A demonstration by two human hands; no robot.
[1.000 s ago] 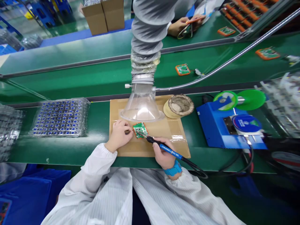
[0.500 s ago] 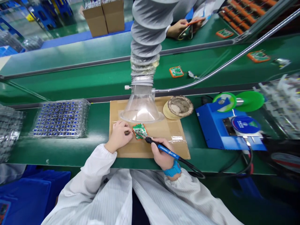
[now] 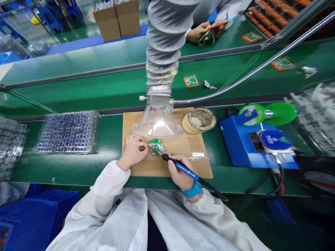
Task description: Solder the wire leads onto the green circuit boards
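Gripping the iron (image 3: 186,171), the right hand (image 3: 180,179) sits right of the board (image 3: 157,143), which lies on cardboard (image 3: 180,144). The left hand (image 3: 133,151), fingers curled, is at the board's left edge; whether it pinches anything, I cannot tell.

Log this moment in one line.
left hand: beside circuit board | right hand: holds soldering iron, tip at board | board: on cardboard

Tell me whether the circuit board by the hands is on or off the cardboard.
On: the circuit board lies on the cardboard, green face up, beside the left hand.
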